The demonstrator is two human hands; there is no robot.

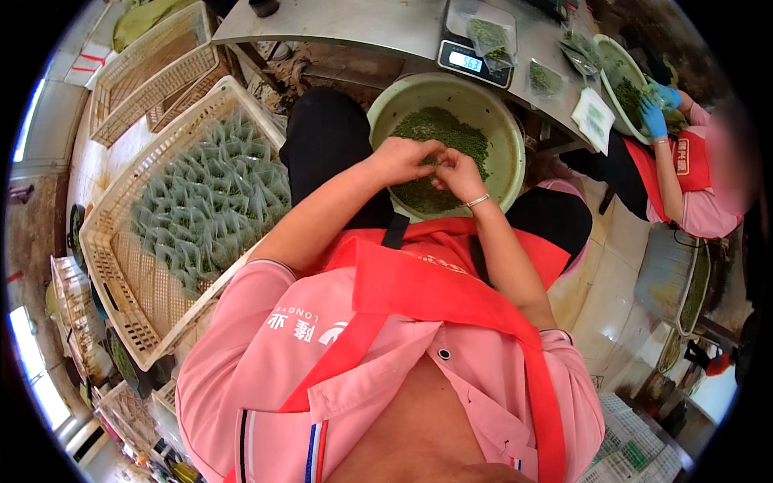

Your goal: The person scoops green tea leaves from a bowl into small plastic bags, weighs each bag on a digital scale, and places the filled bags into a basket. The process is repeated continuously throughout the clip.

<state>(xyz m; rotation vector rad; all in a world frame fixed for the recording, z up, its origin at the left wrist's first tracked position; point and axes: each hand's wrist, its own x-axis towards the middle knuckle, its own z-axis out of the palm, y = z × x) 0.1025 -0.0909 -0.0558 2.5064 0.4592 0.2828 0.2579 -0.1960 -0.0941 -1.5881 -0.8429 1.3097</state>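
My left hand (407, 159) and my right hand (460, 174) meet over a large pale green basin (509, 153). Fingers of both hands are bent and pinched together at the tips, close to touching each other. Whatever lies between them, if anything, is too small to make out. Below, the basin holds a heap of small green grains (439, 125), spread over its bottom. A bracelet circles my right wrist. To my left, a cream plastic crate (121, 266) holds many clear bags (213, 201) with green contents, standing upright in rows.
Ahead is a metal table (362, 32) with a digital scale (475, 60) carrying a filled bag (489, 39). Another bag (545, 79) lies beside it. At right, a co-worker's blue-gloved hands (654, 109) reach into a second basin (616, 60). Empty crates (153, 72) stand far left.
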